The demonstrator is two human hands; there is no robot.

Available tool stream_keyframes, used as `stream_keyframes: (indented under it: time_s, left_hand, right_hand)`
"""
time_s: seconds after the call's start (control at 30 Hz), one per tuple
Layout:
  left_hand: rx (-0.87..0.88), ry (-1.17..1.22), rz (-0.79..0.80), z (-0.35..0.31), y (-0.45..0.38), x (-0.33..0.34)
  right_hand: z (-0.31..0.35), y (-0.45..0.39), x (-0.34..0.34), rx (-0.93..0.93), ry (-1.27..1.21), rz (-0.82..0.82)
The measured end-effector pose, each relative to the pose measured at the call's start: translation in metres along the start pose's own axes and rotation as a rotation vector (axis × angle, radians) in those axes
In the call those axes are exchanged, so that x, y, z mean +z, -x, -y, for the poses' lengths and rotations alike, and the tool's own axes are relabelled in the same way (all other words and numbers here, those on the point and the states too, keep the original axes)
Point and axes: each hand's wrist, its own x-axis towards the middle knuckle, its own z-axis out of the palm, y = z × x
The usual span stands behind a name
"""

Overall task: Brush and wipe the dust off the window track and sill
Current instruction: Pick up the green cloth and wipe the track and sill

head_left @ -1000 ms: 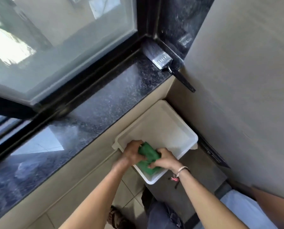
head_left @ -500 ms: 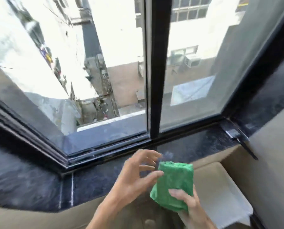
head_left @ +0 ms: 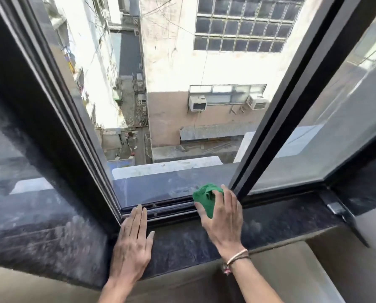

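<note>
A crumpled green cloth (head_left: 205, 196) is pressed onto the dark window track (head_left: 169, 209) by my right hand (head_left: 223, 217), beside the foot of the sliding window frame (head_left: 270, 119). My left hand (head_left: 133, 243) lies flat, fingers together, on the speckled black stone sill (head_left: 182, 241), its fingertips reaching the track near the left corner. The sill looks dusty and streaked.
A paintbrush (head_left: 344, 219) lies in the right corner of the sill, its handle pointing down over the edge. The window stands open over a deep drop to an alley. Glass pane (head_left: 327, 127) on the right, dark frame (head_left: 40, 119) on the left.
The view rose from the white tub below the sill to the open window. Both hands lifted the green cloth out; the right hand now presses it on the track and the left rests on the sill.
</note>
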Motion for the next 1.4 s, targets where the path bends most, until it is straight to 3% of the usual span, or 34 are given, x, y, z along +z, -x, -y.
stream_keyframes:
  time_s: [0.07,0.13,0.27,0.37,0.47,0.53,0.6,0.7,0.77,0.87,1.0,1.07,1.17,1.27,1.33,1.4]
  left_hand:
    - [-0.005,0.008,-0.012,0.000,-0.002,0.003]
    - [-0.001,0.010,-0.020,0.001,-0.003,0.005]
    - [-0.007,-0.013,-0.053,0.005,-0.002,0.013]
    - [0.001,-0.034,-0.082,0.006,-0.003,0.016]
    - [0.003,-0.043,-0.092,0.005,-0.001,0.015]
    - [-0.006,-0.046,-0.083,0.005,-0.001,0.014]
    - [-0.008,-0.042,-0.067,0.004,-0.001,0.013]
    - [-0.016,-0.040,-0.047,0.002,-0.003,0.011]
    - [-0.013,-0.037,-0.041,0.003,-0.003,0.010]
    - [-0.001,-0.043,-0.051,0.005,-0.003,0.012]
    - [0.021,-0.033,-0.084,0.009,-0.001,0.018]
    - [0.037,-0.018,-0.099,0.011,-0.001,0.021]
    - [0.033,0.005,-0.104,0.014,-0.001,0.026]
    - [0.017,0.019,-0.099,0.013,-0.001,0.024]
    - [0.007,0.027,-0.085,0.009,-0.001,0.021]
    - [0.005,0.032,-0.071,0.007,-0.002,0.016]
  right_hand:
    - [-0.013,-0.008,0.007,-0.089,0.000,-0.039]
    - [-0.018,-0.016,0.017,-0.155,0.040,0.042]
    - [0.020,-0.003,0.045,-0.141,0.020,0.059]
    - [0.075,0.021,0.067,-0.319,-0.101,0.091]
    - [0.065,0.010,0.067,-0.484,-0.058,0.082]
    - [0.025,-0.007,0.055,-0.391,0.049,0.057]
    - [-0.011,-0.023,0.043,-0.163,0.094,0.052]
    - [0.004,-0.022,0.049,0.072,0.054,0.026]
    - [0.044,-0.008,0.058,0.008,-0.003,0.043]
    - [0.082,0.013,0.060,-0.283,-0.076,0.100]
    - [0.070,0.002,0.037,-0.331,-0.182,0.131]
    - [0.051,0.005,0.021,-0.186,-0.522,0.186]
    - [-0.004,0.026,-0.010,0.186,-1.007,0.209]
    - [-0.085,0.038,-0.044,0.463,-0.996,-0.014]
    - [-0.130,0.029,-0.057,0.555,-0.817,-0.172]
    - [-0.158,0.020,-0.054,0.570,-0.594,-0.209]
